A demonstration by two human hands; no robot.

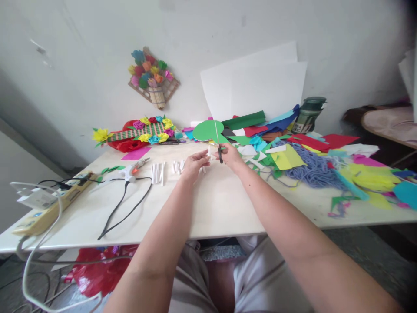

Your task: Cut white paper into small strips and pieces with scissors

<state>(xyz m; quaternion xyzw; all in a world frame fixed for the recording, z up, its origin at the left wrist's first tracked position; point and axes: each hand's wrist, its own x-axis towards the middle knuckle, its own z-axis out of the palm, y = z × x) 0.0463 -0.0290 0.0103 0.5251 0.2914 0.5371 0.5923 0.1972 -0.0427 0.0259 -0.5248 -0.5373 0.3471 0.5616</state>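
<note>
Head view shows two bare arms reaching out over a white desk (pixel 215 208). Right hand (pixel 232 155) is closed on a pair of scissors (pixel 220 154), blade pointing up in front of a green paper disc (pixel 207 130). Left hand (pixel 193 164) pinches a small white strip of paper (pixel 209 151), just beside the scissors. To cut cleanly, I judge the strip should stay taut and close to the blades' pivot, the fingers of the left hand kept clear of the edge.

Left of the left hand lie small white paper rolls (pixel 158 172): about eight, though some overlap. Further left sit one glue gun (pixel 130 171) and one power strip (pixel 48 202). Beyond the right hand spreads a heap of coloured paper scraps (pixel 286 158), one tangle of blue yarn (pixel 309 169), and one dark jar (pixel 308 115). Against the wall lean two white sheets (pixel 260 87).
</note>
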